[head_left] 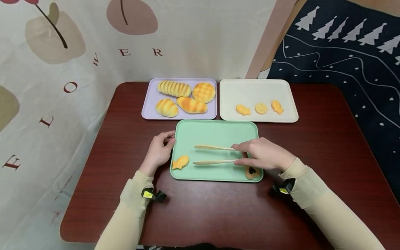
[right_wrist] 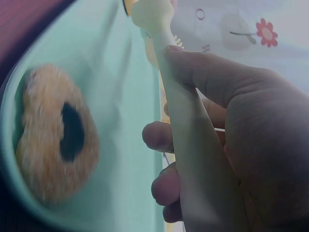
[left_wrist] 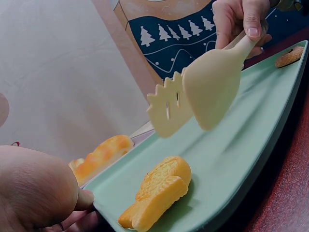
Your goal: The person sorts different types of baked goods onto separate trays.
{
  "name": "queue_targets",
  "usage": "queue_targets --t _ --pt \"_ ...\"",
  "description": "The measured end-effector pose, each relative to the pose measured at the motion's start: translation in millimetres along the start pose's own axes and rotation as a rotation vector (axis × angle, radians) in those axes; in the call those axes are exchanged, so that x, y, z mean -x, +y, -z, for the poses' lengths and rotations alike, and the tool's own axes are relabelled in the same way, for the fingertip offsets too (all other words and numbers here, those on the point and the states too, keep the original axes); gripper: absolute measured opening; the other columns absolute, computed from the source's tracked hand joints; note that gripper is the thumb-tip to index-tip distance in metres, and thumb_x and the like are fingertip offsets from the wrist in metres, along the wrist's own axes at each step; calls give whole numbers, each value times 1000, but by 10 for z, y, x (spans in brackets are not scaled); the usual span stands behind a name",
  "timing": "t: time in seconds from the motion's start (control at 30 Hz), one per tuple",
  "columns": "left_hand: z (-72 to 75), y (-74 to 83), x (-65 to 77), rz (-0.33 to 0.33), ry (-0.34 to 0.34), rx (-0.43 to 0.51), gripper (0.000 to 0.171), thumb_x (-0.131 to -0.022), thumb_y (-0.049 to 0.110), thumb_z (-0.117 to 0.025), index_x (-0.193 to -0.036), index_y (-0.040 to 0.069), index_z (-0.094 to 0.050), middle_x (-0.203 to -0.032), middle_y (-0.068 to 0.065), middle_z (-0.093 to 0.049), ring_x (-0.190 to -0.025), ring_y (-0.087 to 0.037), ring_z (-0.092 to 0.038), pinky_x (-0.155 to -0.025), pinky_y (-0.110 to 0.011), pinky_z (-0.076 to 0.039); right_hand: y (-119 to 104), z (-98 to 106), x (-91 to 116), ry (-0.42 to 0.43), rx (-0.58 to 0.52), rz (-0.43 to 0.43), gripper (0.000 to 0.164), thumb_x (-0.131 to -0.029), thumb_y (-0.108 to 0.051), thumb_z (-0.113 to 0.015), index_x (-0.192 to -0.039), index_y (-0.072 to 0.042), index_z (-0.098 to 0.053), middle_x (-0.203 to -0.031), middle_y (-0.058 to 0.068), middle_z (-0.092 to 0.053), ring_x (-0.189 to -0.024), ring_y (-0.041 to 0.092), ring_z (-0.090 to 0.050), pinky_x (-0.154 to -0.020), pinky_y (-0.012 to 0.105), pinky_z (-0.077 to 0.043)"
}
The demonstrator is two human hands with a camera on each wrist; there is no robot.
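Note:
Cream tongs (head_left: 214,162) are in my right hand (head_left: 265,152), over the green tray (head_left: 215,133). The left wrist view shows their two wide ends spread apart, one solid and one slotted with a toothed edge (left_wrist: 166,108), nothing between them. My left hand (head_left: 157,151) pinches the tray's left rim, thumb on top. A fish-shaped biscuit (head_left: 180,162) lies at the tray's left end, nearest that hand. In the front right corner, below my right hand, sits a brown cookie (right_wrist: 38,111) with a heart-shaped hole.
Behind the green tray, a lilac tray (head_left: 148,104) bears several bread rolls (head_left: 174,89). Right of it, a white tray (head_left: 250,90) holds two fish-shaped biscuits (head_left: 243,110) and one round biscuit (head_left: 260,108). All stand on a dark red-brown table (head_left: 218,211) against hanging cloths.

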State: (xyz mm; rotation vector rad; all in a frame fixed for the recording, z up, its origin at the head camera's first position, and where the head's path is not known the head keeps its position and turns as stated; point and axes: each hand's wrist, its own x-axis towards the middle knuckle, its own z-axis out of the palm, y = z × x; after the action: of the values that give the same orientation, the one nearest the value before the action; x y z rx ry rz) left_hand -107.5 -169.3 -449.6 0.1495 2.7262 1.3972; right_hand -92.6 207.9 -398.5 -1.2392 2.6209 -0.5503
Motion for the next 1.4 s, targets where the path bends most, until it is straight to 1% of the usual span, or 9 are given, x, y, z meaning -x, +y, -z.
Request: queue_targets --t 0.3,0.53,0.7,0.9,1.0,1.1,1.23,1.33,1.4 --pt "1 4 -3 9 3 1 35 -102 14 -54 -135 4 -58 -123 -11 -62 -106 -25 -59 -89 -41 -49 -96 -56 -245 -66 39 40 55 -92 -58 -58 -130 -18 -65 -67 -21 -50 -59 -2 -47 -62 24 -44" --pt "-1 2 -7 -14 3 -4 35 -101 14 -54 -134 3 -59 -124 -12 -62 -105 -25 -60 -89 -41 -49 -113 -78 -388 -96 28 68 50 -93 -55 -60 -127 -20 -65 -65 -18 -51 -58 0 -46 -60 25 -43" --pt "2 12 -2 -19 1 -3 35 -101 13 -54 -134 2 -59 -124 -12 -62 -105 -25 -60 -90 -41 -49 -107 -90 -436 -103 7 73 49 -92 -53 -63 -128 -20 -65 -65 -18 -52 -57 0 -46 -57 24 -43" --pt "17 27 15 -3 -3 2 35 -101 13 -54 -134 2 -59 -125 -12 -62 -106 -25 -60 -90 -41 -49 -107 -118 -458 -129 -19 71 53 -91 -54 -63 -130 -18 -66 -65 -18 -53 -60 1 -47 -62 24 -44" --pt "18 26 19 5 -3 3 35 -101 13 -54 -134 2 -59 -125 -12 -62 -106 -25 -60 -89 -41 -49 -107 -131 -455 -130 -43 74 49 -91 -53 -64 -126 -18 -68 -66 -19 -52 -61 1 -47 -63 25 -45" --pt "18 26 16 6 -2 5 35 -101 13 -55 -133 2 -59 -123 -12 -63 -105 -25 -61 -89 -40 -49 -100 -135 -444 -126 -59 80 46 -92 -51 -64 -124 -18 -69 -70 -19 -55 -63 1 -47 -65 25 -44" --pt "16 24 8 1 1 9 34 -101 12 -55 -133 2 -59 -122 -12 -63 -104 -24 -61 -88 -40 -49 -81 -142 -425 -120 -83 97 45 -93 -49 -64 -124 -17 -70 -94 -14 -68 -70 -1 -52 -67 25 -45" --pt "13 20 5 2 3 9 34 -101 12 -55 -133 2 -59 -122 -11 -63 -104 -24 -61 -88 -40 -50 -68 -153 -413 -117 -105 114 41 -94 -47 -64 -122 -18 -70 -106 -13 -69 -73 -2 -54 -68 24 -47" --pt "10 20 6 2 3 9 34 -101 12 -55 -133 2 -59 -123 -11 -63 -104 -24 -61 -88 -40 -50 -64 -161 -404 -117 -112 126 37 -94 -46 -63 -120 -20 -71 -101 -16 -68 -72 -2 -54 -68 24 -46"
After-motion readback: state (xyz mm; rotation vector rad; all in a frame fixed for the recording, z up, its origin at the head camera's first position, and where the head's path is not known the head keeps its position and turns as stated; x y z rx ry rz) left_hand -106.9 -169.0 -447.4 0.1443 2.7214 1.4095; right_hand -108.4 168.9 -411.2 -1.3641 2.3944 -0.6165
